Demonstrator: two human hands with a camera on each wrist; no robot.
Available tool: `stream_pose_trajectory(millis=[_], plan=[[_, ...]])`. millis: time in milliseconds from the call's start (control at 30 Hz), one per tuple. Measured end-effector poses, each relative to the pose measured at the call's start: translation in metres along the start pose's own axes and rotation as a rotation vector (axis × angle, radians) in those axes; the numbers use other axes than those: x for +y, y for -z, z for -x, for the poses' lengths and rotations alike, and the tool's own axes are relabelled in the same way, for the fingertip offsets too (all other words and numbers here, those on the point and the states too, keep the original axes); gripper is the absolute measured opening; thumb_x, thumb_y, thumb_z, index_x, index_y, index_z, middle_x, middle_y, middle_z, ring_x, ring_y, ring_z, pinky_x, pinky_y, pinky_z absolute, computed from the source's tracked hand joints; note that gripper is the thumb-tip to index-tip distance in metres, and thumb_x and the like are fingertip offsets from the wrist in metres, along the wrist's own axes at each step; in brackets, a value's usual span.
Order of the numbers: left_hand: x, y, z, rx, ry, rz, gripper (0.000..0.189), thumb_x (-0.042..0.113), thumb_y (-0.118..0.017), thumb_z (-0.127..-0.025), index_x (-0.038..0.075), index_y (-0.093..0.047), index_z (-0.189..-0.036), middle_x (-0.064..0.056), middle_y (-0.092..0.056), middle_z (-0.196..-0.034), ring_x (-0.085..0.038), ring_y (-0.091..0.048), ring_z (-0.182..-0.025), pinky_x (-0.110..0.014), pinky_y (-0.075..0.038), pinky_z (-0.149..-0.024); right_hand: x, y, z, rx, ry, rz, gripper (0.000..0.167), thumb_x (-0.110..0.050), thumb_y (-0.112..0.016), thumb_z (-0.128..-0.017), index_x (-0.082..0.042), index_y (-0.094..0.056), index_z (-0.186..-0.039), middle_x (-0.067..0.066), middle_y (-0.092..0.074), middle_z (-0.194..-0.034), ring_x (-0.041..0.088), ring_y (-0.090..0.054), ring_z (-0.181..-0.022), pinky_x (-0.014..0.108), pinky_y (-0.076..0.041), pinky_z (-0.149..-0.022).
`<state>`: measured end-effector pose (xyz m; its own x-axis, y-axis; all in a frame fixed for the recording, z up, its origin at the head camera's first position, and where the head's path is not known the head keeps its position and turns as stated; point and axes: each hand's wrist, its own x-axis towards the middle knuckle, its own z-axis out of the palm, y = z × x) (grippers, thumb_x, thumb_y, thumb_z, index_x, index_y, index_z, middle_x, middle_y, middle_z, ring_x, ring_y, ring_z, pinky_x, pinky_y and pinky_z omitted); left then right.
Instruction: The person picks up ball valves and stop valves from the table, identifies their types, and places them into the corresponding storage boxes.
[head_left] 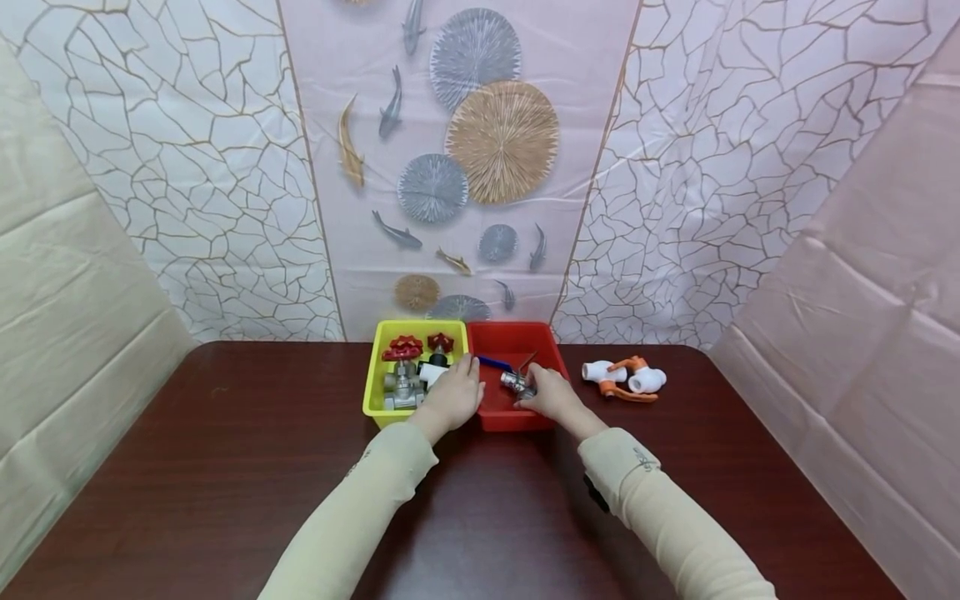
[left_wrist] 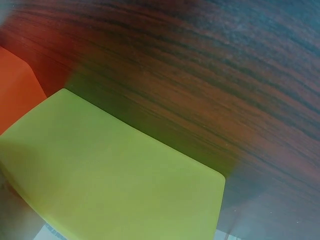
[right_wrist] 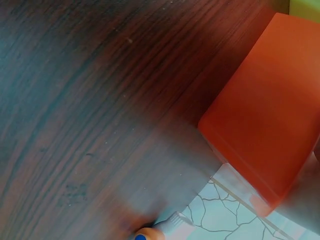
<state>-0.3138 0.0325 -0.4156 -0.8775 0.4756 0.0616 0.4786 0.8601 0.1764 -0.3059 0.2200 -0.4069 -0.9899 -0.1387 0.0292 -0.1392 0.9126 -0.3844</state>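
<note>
In the head view my right hand (head_left: pixel 552 393) reaches into the red bin (head_left: pixel 510 335) and grips a metal ball valve (head_left: pixel 513 381) with its fingertips. A blue lever (head_left: pixel 495 364) lies beside that valve in the bin. My left hand (head_left: pixel 453 393) lies over the adjoining rims of the yellow bin (head_left: pixel 369 375) and the red bin, its fingers extended. Close to it, partly covered, is a white valve (head_left: pixel 431 374) with a black part. Whether the left fingertips touch anything inside is hidden. A metal gate valve (head_left: pixel 403 385) with a red handwheel stands in the yellow bin.
White ball valves (head_left: pixel 647 381) with orange levers lie on the dark wooden table (head_left: pixel 247 467), right of the red bin. Another red handwheel (head_left: pixel 440 342) shows in the yellow bin. A patterned cloth (head_left: pixel 225 167) hangs behind the table's back edge. Both wrist views show mainly bin walls and tabletop.
</note>
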Motion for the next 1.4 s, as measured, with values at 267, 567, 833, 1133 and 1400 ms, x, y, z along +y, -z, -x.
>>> stream_pose_trajectory(millis=[267,567,833,1133,1400], plan=[[0.0,0.005,0.0,-0.015,0.012,0.03,0.054,0.028,-0.034,-0.102,-0.003,-0.027,-0.146,-0.021,-0.024,-0.153,-0.034,-0.029,-0.14,-0.039,-0.03,-0.113,-0.002,0.0,-0.004,-0.013,-0.007,-0.019,0.034,-0.02,-0.08,-0.075,-0.005,-0.052,-0.088,0.01,-0.06,-0.082,0.021,-0.052,-0.075,0.031,-0.044,-0.067],[-0.001,0.0,0.001,0.01,0.013,0.039,0.053,0.027,-0.035,-0.102,-0.004,-0.029,-0.145,-0.022,-0.026,-0.152,-0.035,-0.031,-0.139,-0.04,-0.031,-0.112,-0.004,-0.009,-0.001,0.084,-0.014,-0.067,0.037,-0.032,-0.079,-0.075,-0.003,-0.062,-0.089,0.01,-0.065,-0.082,0.018,-0.054,-0.07,0.032,-0.047,-0.064],[0.0,-0.001,0.001,0.04,-0.004,0.017,0.053,0.026,-0.037,-0.101,-0.005,-0.031,-0.144,-0.022,-0.028,-0.151,-0.035,-0.033,-0.137,-0.04,-0.034,-0.11,-0.003,-0.011,0.0,0.107,-0.062,-0.113,0.036,-0.032,-0.078,-0.077,-0.003,-0.065,-0.093,0.012,-0.068,-0.091,0.019,-0.057,-0.074,0.036,-0.05,-0.072],[-0.002,0.002,0.005,0.036,0.003,0.021,0.053,0.026,-0.037,-0.101,-0.005,-0.031,-0.144,-0.023,-0.028,-0.151,-0.034,-0.033,-0.138,-0.04,-0.033,-0.111,-0.004,-0.014,0.0,0.12,-0.067,-0.139,0.033,-0.032,-0.075,-0.08,-0.004,-0.068,-0.096,0.01,-0.068,-0.094,0.019,-0.059,-0.078,0.037,-0.052,-0.078],[-0.001,0.002,0.002,0.017,-0.002,0.029,0.054,0.027,-0.035,-0.102,-0.004,-0.028,-0.145,-0.022,-0.026,-0.152,-0.035,-0.031,-0.139,-0.04,-0.032,-0.112,-0.006,-0.015,0.001,0.165,-0.091,-0.048,0.03,-0.033,-0.068,-0.086,-0.005,-0.068,-0.096,0.008,-0.068,-0.084,0.019,-0.06,-0.072,0.037,-0.053,-0.073]])
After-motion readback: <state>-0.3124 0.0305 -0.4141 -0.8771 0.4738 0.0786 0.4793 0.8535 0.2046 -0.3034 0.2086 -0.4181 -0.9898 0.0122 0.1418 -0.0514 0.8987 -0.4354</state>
